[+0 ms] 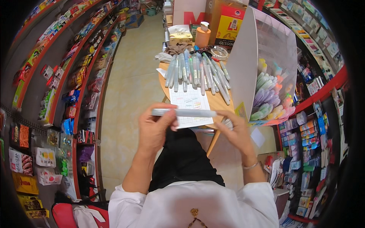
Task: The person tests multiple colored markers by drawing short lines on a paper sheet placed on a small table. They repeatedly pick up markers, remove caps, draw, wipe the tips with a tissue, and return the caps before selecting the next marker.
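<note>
My left hand grips a grey, translucent-barrelled marker pen by one end, holding it level above the table. At the pen's pale other end, the index fingertip of my right hand is close to or touching it; the blur hides which. A crumpled white piece, seemingly tissue, shows between my right thumb and fingers. Beneath the pen lies a white gridded sheet with short coloured strokes. Beyond it, many similar marker pens lie in a loose pile on the round wooden table.
On the right, a tall display box holds pastel pens. Behind the pile are a roll of clear tape, an orange pump bottle, a tissue box and a brown cloth. Stocked shelves line the left aisle.
</note>
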### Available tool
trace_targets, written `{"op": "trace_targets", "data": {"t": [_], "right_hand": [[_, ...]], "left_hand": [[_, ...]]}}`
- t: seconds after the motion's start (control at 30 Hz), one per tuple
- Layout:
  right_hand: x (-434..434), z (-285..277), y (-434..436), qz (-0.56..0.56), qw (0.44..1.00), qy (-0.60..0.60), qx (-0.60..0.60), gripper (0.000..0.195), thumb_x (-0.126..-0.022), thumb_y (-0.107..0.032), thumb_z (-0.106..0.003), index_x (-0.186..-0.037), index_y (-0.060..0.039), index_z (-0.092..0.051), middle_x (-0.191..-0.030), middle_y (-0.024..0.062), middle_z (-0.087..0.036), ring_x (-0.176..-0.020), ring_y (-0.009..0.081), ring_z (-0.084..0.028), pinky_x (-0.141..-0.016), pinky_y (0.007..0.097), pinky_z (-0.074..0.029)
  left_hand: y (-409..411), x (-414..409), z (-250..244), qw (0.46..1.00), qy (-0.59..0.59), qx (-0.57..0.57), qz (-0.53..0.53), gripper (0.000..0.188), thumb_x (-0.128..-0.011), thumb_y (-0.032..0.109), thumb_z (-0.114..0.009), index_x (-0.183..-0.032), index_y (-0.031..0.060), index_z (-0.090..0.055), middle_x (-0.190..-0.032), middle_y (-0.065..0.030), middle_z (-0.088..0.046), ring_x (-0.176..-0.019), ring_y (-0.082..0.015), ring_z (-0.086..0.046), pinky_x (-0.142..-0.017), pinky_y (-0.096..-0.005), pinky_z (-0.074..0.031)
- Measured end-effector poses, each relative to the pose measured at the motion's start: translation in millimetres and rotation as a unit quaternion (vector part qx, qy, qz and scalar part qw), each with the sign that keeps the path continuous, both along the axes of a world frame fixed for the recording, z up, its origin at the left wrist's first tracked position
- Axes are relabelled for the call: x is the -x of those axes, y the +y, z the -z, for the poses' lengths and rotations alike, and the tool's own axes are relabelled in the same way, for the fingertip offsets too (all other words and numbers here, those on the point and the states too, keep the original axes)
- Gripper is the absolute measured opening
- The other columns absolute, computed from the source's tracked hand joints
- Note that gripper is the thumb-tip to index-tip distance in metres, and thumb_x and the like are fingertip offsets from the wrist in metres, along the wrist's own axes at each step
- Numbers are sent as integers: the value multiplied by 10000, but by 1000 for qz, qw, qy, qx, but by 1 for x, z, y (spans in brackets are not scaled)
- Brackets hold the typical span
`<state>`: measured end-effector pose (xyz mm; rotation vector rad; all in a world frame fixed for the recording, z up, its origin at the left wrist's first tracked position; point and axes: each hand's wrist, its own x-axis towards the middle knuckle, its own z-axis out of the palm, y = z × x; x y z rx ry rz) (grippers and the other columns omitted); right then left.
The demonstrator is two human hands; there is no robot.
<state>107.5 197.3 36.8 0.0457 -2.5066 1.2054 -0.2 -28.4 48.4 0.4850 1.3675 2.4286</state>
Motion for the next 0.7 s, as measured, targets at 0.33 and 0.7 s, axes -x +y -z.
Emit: {"op": "trace_targets", "data": {"t": [0.33, 0.7], "right_hand": [[21, 14, -52, -25, 865, -10, 501, 173, -873, -106, -678, -1011, -14, -629, -877, 21, -628, -768, 68, -564, -668, 206, -456], [-7, 0, -64, 80, 945, 75, 308, 40, -879, -37, -608, -893, -21, -574, -773, 54, -634, -621, 97, -566, -589, 232, -475]], "left_hand": [[9, -14, 17, 979, -43, 115, 163, 124, -918, 63, -611, -1012, -17, -617, -771, -95, -645, -619, -113, -595, -508, -213, -443], [-11, -30, 13, 938, 112, 282, 166, 218, -994, 169, -490, -899, -24, -528, -725, -90, -561, -653, -214, -541, -627, -328, -447]]}}
